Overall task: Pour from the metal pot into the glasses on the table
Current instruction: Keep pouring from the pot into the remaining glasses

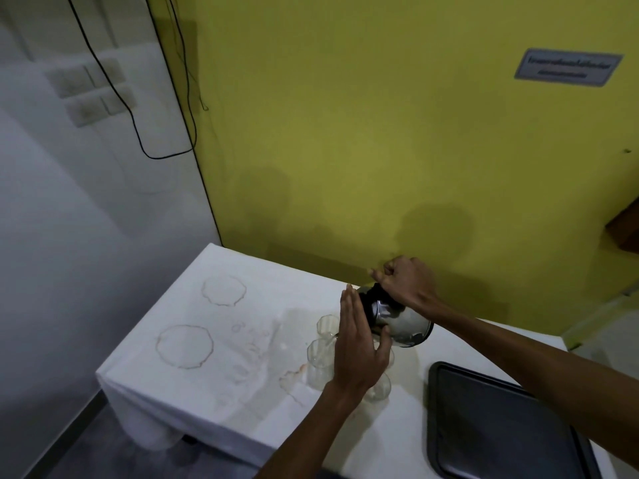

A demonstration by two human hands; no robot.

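A shiny rounded metal pot [401,321] is hanging tilted over a cluster of clear, faceted drinking glasses [317,363], which are standing near the middle of a table draped in white cloth [207,392] stained with brown rings. The right hand [406,280] is curling tightly round the pot's black handle [375,292]. The left hand [358,347] is pressing straight, closed fingers flat against the pot's left side, thumb touching beneath. A dark rectangular metal tray [501,426] is lying near right. A grey sign [568,67] is hanging on the far yellow wall [345,133], its writing too blurred for reading
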